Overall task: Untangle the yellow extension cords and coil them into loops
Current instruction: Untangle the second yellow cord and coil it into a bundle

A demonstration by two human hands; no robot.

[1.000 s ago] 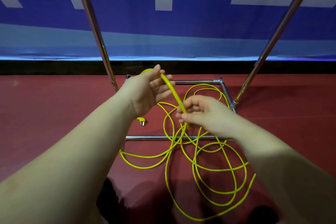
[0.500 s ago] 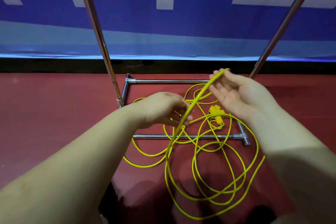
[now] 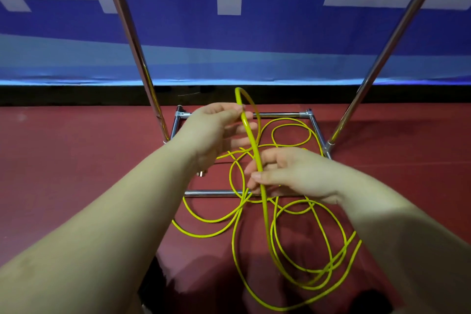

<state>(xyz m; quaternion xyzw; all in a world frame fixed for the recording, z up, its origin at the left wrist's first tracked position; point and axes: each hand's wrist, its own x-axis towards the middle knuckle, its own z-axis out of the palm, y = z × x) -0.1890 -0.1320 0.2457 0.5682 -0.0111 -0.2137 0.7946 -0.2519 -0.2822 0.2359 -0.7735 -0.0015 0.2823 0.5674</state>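
Note:
A yellow extension cord point(image 3: 303, 242) lies in loose tangled loops on the red floor, partly over a chrome frame. One strand rises from the pile and arches over at the top. My left hand point(image 3: 216, 132) holds that strand near its arch, thumb and fingers around it. My right hand point(image 3: 288, 173) pinches the same strand lower down between thumb and fingers. A small metal-pronged plug end point(image 3: 202, 173) peeks out under my left wrist.
A chrome tube frame point(image 3: 216, 193) forms a square base on the floor, with two slanted poles point(image 3: 132, 41) rising left and right. A blue banner wall point(image 3: 234, 33) stands behind. My dark-clad legs point(image 3: 178, 288) show at the bottom.
My left hand rose from the pile to hold the strand's top. My right hand dropped from the raised position to pinch the strand lower down. The yellow plug is hidden now.

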